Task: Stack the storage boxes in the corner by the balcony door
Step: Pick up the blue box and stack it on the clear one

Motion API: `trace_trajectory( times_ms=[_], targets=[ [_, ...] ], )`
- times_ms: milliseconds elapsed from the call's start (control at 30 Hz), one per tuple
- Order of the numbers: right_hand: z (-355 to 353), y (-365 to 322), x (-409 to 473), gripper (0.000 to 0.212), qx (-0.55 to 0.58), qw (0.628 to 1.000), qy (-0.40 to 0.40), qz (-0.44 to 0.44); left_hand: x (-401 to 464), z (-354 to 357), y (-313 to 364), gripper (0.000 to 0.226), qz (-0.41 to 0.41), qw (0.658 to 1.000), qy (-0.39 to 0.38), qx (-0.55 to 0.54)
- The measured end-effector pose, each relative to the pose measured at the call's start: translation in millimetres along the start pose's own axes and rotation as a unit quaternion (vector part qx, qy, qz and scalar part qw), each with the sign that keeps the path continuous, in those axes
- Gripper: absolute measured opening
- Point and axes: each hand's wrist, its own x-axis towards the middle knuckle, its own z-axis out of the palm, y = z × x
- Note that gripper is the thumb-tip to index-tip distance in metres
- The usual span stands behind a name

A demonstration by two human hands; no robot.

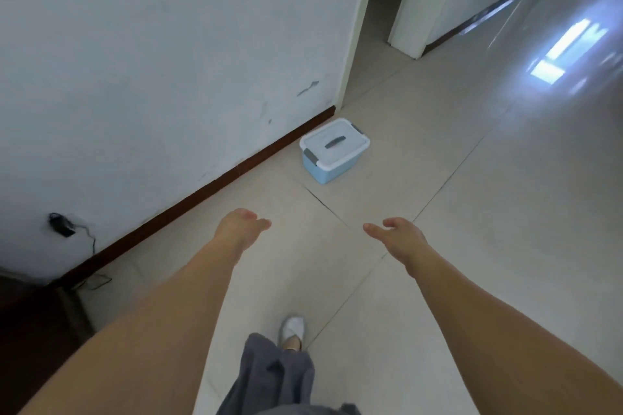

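On the pale tiled floor (421,131), just beside the dark skirting board (209,189) of the white wall (151,61), sits a light blue storage box (333,151) with a white lid, a grey handle lying flat on top and grey clips at its ends. It stands upright near the wall's end, where a doorway opens. Well short of the box, both bare arms reach forward: the left hand (240,226) and the right hand (397,235) are both empty, fingers loosely spread, palms turned toward each other. Below them show grey trousers (273,377) and one white slipper (292,330). Low on the wall at the left a black plug (61,225) trails a thin cord
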Motion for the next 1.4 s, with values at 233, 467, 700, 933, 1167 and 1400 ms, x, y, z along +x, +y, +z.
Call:
trace_trajectory(
  times_ms=[233,467,700,933,1167,1400],
  targets=[
    [-76,-73,142,0.066,-0.021,0.998,0.05,-0.007,104,45,158,0.049,0.025,0.999,-0.045,-0.004],
    [-124,-104,291,0.064,-0.053,0.998,0.037,0.013,216,107,247,0.05,-0.01,0.999,-0.047,0.012],
    [-175,-174,459,0.066,-0.121,0.992,-0.037,0.021,320,156,340,0.049,-0.073,0.995,-0.02,-0.059],
    [-158,-227,570,0.064,-0.192,0.974,-0.122,0.027,398,166,370,0.048,-0.15,0.986,0.01,-0.072],
    [-130,-244,684,0.062,-0.237,0.959,-0.153,0.041,510,195,392,0.041,-0.182,0.982,-0.006,-0.055],
    [-84,-220,828,0.064,-0.275,0.94,-0.191,0.066,620,248,347,0.041,-0.274,0.957,0.021,-0.091]
  ],
)
